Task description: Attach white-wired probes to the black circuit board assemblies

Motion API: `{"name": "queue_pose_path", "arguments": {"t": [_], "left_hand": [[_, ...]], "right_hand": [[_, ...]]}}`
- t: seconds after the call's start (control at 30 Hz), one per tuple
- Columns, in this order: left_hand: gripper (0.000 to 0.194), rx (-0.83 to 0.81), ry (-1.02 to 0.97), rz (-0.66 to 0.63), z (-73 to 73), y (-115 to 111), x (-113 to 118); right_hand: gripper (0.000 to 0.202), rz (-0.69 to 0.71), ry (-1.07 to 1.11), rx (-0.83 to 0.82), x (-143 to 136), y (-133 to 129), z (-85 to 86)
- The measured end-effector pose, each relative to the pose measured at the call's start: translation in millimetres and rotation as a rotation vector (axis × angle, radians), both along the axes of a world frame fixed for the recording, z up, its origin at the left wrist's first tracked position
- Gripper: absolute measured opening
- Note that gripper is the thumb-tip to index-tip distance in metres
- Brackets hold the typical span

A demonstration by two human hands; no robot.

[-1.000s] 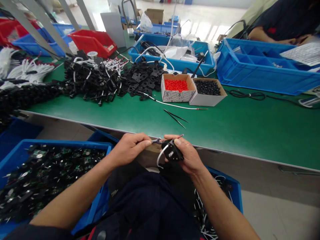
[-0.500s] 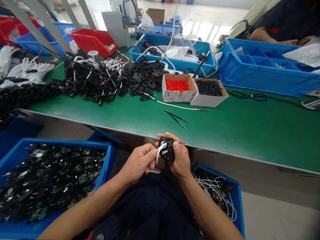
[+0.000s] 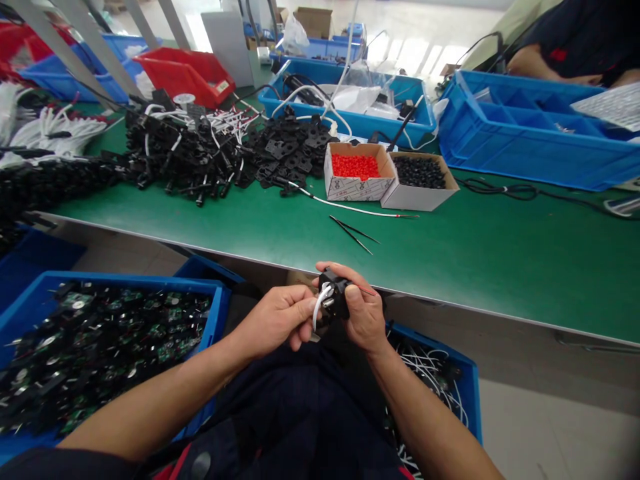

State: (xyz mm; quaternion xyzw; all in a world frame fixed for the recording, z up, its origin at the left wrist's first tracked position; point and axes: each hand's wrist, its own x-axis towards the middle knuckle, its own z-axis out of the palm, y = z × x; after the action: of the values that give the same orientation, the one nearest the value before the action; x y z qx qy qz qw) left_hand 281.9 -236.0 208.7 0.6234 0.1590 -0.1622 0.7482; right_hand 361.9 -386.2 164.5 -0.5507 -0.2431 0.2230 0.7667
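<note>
My right hand (image 3: 364,310) is closed around a small black plastic housing (image 3: 341,301) in front of the bench edge. A white cable (image 3: 320,305) loops out of the housing's face, beside a short metal pin. My left hand (image 3: 287,317) pinches that cable with thumb and fingers; the pinched end is partly hidden. Thin red wire shows by my right thumb. On the bench beyond lie black tweezers (image 3: 353,233), spread apart, and a white cable with a red band (image 3: 370,212).
Boxes of red caps (image 3: 356,167) and black caps (image 3: 420,173) stand side by side. Black brackets (image 3: 287,150) and cabled parts (image 3: 175,153) pile up leftward. Blue bins (image 3: 217,333) flank my lap. Behind the large blue crate (image 3: 540,157) sits another person (image 3: 575,47).
The housing has turned slightly in my right hand, and its face now points more to the left. My left hand keeps its pinch on the cable. The view has shifted slightly.
</note>
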Motion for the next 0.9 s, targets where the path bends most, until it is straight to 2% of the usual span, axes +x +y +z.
{"name": "queue_pose_path", "arguments": {"t": [0.1, 0.2, 0.4, 0.63, 0.7, 0.77, 0.83, 0.9], "left_hand": [[0.040, -0.113, 0.033, 0.027, 1.8, -4.2, -1.7], [0.041, -0.115, 0.021, 0.038, 1.0, -5.5, -2.0], [0.040, 0.143, -0.137, -0.064, 0.4, 5.1, -0.3], [0.034, 0.642, -0.448, -0.219, -1.9, 25.0, 10.5], [0.034, 0.658, -0.467, -0.271, -3.5, 29.7, 15.2], [0.037, 0.587, -0.403, -0.316, -1.9, 30.0, 18.1], [0.041, 0.549, -0.313, -0.358, 2.7, 25.7, 17.8], [0.043, 0.622, -0.276, -0.392, 7.3, 21.5, 14.4]], "right_hand": [[0.038, -0.029, -0.088, 0.048, -3.6, 0.8, 0.8], [0.037, -0.046, -0.141, 0.036, -5.5, 0.6, 1.9], [0.038, -0.046, -0.167, -0.101, -5.9, -5.4, 8.2], [0.036, 0.062, -0.050, -0.124, -3.8, -12.1, 10.3], [0.037, 0.083, 0.027, -0.099, -4.1, -10.4, 8.4], [0.039, 0.078, 0.120, -0.043, -6.5, -8.8, 10.4], [0.042, 0.050, 0.176, 0.027, -9.7, -10.8, 17.6], [0.046, 0.012, 0.183, 0.079, -10.5, -20.1, 27.7]]}}
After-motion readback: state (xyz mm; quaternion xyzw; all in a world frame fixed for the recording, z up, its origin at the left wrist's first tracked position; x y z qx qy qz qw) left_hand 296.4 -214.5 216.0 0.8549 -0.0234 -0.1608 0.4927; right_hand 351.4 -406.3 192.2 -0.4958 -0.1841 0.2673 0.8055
